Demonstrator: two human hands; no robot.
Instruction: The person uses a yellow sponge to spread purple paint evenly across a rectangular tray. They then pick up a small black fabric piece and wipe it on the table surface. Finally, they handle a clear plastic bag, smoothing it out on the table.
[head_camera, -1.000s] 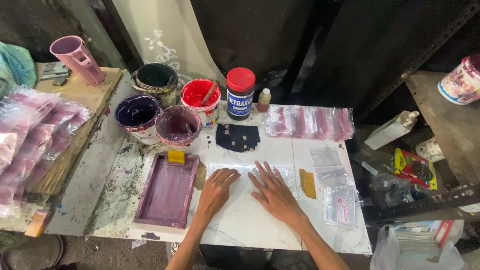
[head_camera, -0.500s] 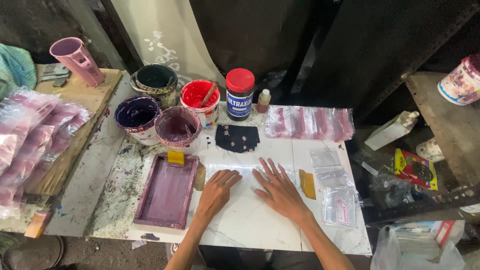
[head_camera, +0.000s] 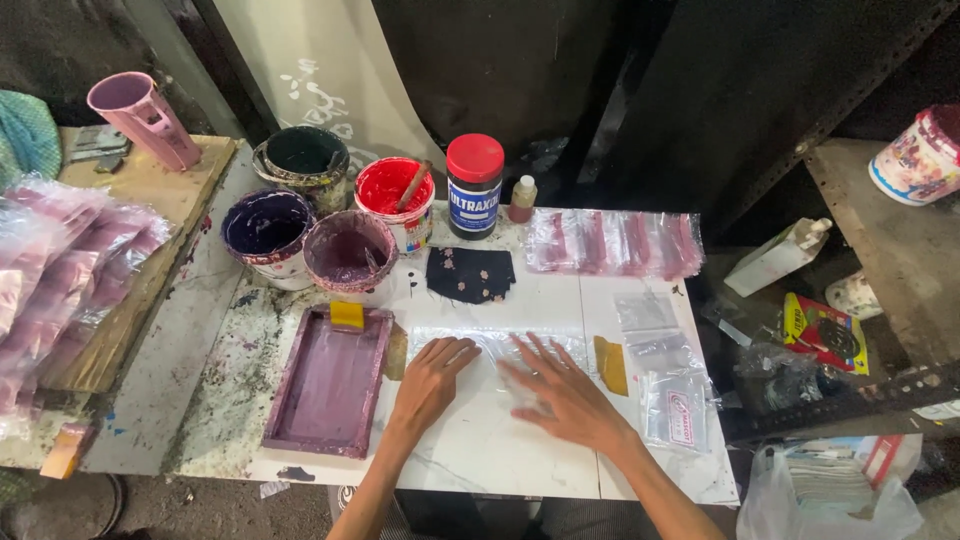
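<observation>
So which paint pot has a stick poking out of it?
The round red-paint plastic pot. A stick leans inside it, while the dark green, dark purple and mauve pots show none.

Left hand (head_camera: 430, 380) flat, palm down, fingers together. Right hand (head_camera: 560, 392) flat, fingers spread, motion-blurred.

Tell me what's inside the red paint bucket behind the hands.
The red bucket holds red paint coating its walls, with a brown stirring stick leaning against the rim. The stick's lower end is covered by paint; the depth cannot be seen.
</observation>
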